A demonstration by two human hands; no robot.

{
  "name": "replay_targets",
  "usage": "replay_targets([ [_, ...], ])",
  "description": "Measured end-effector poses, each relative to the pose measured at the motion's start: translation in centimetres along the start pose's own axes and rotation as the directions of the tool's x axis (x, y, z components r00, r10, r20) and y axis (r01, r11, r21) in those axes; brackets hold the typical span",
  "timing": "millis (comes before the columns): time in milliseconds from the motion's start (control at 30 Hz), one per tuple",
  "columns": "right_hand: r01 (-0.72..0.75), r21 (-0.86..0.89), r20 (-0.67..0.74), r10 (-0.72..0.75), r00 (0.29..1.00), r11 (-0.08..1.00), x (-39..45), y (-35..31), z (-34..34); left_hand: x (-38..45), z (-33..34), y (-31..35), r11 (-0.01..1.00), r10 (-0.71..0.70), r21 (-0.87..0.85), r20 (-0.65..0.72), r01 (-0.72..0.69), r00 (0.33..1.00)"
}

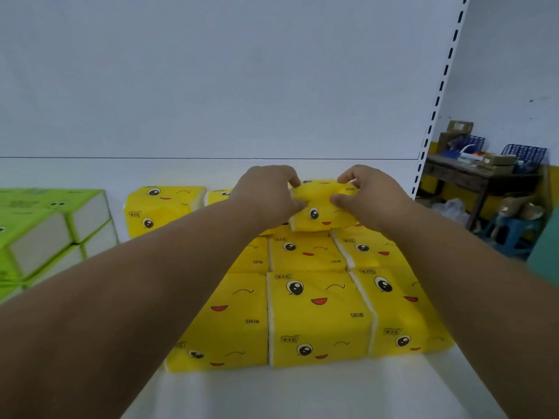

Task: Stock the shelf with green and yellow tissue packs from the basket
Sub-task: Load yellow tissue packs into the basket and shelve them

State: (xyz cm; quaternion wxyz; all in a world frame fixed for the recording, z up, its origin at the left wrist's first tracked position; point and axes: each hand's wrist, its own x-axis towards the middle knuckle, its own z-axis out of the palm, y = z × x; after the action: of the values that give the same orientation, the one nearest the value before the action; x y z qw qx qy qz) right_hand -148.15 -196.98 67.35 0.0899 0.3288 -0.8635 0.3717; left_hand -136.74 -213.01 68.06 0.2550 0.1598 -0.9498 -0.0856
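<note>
Where forearms cross, yellow packs [317, 316] half-hidden.

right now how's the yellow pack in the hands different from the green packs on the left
The held yellow pack is gripped by the left hand and right hand above other yellow packs; the green packs sit untouched, stacked. The yellow pack looks squeezed and soft, the green ones boxy. Both show cartoon eyes.

a yellow tissue pack [322, 207] with a cartoon face sits atop yellow packs [317, 316] on the shelf [302, 394].
</note>
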Motion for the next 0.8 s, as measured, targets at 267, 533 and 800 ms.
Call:
replay_targets([
  [267, 0.144, -0.34, 0.177, -0.087, 0.98, 0.929, 1.0, -1.0, 2.6, -0.4, -0.6, -5.4, 0.898, -0.06, 0.438, 0.19, -0.03, 0.98],
  [533, 0.178, -0.382, 0.137, -0.134, 0.981, 0.907, 0.9, -2.3, 5.7, -1.1, -0.3, -6.7, 0.929, -0.014, 0.365, 0.205, -0.063, 0.979],
  [800, 0.144, -0.377, 0.151, -0.093, 0.984, 0.915, 0.6, -2.6, 6.1, -1.8, -0.3, -6.8, 0.964, -0.011, 0.261, 0.246, -0.055, 0.969],
])
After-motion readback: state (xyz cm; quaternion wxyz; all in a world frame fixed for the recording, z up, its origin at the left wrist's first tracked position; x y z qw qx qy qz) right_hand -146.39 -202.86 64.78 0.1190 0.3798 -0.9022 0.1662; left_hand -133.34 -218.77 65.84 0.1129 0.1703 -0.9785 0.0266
